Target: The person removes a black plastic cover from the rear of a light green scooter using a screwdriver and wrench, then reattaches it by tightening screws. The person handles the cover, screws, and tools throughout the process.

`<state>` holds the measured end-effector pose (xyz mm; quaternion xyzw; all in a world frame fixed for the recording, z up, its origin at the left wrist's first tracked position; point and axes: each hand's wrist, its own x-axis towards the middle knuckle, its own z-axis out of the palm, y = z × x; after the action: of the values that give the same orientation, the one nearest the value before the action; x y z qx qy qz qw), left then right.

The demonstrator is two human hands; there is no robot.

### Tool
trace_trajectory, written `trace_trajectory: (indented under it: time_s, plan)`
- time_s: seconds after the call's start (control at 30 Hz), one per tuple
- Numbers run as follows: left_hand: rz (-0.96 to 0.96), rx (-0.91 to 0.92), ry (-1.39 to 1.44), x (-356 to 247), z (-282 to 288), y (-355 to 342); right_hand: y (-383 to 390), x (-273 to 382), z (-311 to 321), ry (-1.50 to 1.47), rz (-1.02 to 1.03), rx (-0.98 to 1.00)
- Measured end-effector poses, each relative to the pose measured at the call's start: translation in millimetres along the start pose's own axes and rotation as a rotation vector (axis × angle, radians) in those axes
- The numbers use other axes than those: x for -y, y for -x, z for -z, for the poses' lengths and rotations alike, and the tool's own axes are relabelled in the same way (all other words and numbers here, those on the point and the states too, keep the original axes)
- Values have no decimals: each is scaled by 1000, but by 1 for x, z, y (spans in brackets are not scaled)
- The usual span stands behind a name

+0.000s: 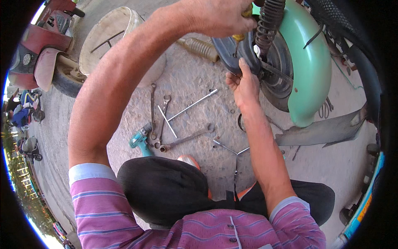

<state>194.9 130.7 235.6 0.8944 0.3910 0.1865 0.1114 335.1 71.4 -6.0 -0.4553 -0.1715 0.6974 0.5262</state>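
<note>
My left hand (219, 16) is closed around the yellow handle of a screwdriver (238, 37), whose shaft points down at a black plastic cover (226, 50). My right hand (246, 85) grips the near edge of that cover, thumb on top and fingers curled below. The cover sits beside a black coil-spring shock absorber (268, 25) and a wheel (275, 89). A light green mudguard (309, 62) curves over the wheel. The screwdriver's tip is hard to make out against the dark cover.
On the ground lie a T-handle wrench (192, 106), several spanners (188, 138), a teal cordless drill (141, 140) and a three-armed wrench (237, 153). A whitish tub (133, 31) and a red scooter (45, 62) stand left. A grey flat piece (323, 128) lies right.
</note>
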Motion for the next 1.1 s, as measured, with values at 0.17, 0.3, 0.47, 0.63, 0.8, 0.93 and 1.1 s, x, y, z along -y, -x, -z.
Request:
trace_trajectory:
  time_s: [0.17,0.3,0.47,0.63,0.8,0.93,1.1]
  plan:
    - [235,-88,-229,-16,1,3,3,2,-3,8,15,7]
    - [40,-136,-131,-8,-8,0,1,1,-1,11,1,-8]
    - [-252,-72,-59,6,-20,-1,-5,-2,1,19,4,-8]
    - [-12,-148,-130,-6,-19,8,-3,-2,0,55,33,-9]
    - [601,-344,140,-3,17,17,7,-16,15,141,-25,104]
    - [548,-376,62,20,13,109,16,-56,40,318,-114,218]
    - [733,-336,154,57,-32,221,25,-110,73,828,-42,189]
